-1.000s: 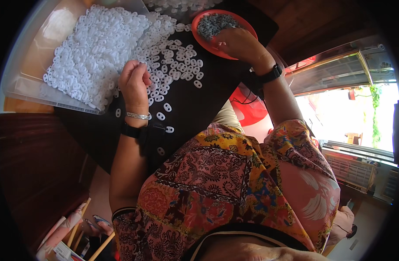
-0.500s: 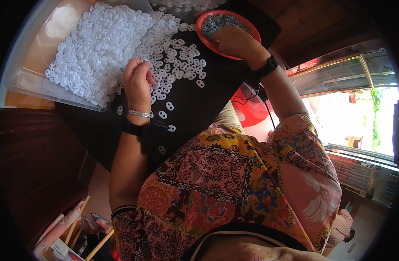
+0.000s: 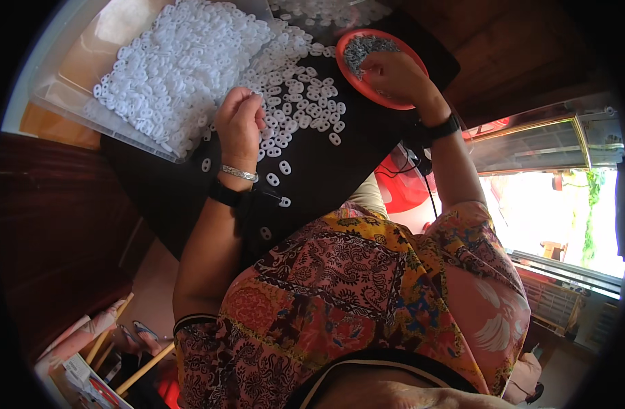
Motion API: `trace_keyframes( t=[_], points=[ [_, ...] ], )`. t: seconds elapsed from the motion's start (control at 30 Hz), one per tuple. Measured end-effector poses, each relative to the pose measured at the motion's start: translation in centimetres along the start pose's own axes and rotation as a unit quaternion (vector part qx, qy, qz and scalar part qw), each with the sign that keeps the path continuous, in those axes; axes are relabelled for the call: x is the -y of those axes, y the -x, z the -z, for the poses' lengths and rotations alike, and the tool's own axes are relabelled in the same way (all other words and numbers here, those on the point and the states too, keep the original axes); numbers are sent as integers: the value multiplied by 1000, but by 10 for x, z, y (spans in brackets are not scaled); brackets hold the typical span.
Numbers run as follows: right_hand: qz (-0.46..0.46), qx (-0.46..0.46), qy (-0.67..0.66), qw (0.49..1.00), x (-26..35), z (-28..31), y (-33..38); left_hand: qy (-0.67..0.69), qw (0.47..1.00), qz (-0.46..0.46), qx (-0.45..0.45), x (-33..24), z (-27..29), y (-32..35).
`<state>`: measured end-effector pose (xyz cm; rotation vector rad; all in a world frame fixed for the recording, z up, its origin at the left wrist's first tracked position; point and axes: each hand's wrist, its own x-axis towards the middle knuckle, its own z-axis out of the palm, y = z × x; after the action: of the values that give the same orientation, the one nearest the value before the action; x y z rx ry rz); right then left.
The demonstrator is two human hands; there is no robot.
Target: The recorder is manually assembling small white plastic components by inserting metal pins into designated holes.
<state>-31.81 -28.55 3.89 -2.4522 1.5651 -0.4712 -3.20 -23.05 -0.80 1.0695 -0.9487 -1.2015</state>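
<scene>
My left hand (image 3: 241, 126) is held over the dark table, thumb and fingers pinched together. A small white piece shows at its fingertips; it looks like one of the oval two-hole plastic pieces (image 3: 335, 138) scattered on the table beside it. Over a shallow orange bowl (image 3: 416, 68), my right hand (image 3: 397, 80) has its fingers curled together. Small grey metal-looking parts (image 3: 370, 48) fill the bowl, too fine to name. Whatever the right fingertips pinch cannot be made out.
At the left, a clear plastic bin (image 3: 114, 123) holds a large heap of the same white pieces, spilling onto the dark table (image 3: 189, 198). A clear bag of white pieces (image 3: 333, 10) lies at the far edge. A red stool (image 3: 401, 184) stands beyond the table's right side.
The whole view has shifted, so everything appears farther right and slightly lower. My right fingers are drawn together at the grey parts. The left hand keeps its pinch.
</scene>
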Motion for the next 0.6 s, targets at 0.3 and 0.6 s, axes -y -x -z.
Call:
trace_keyframes(
  t=[0.3,0.6],
  points=[
    [26,11,-293,956,62,-18,-28,-10,1000,-3,-3,0,1,1],
    [50,1,-320,946,112,-54,-54,19,1000,-21,-2,-5,-2,3]
  ],
)
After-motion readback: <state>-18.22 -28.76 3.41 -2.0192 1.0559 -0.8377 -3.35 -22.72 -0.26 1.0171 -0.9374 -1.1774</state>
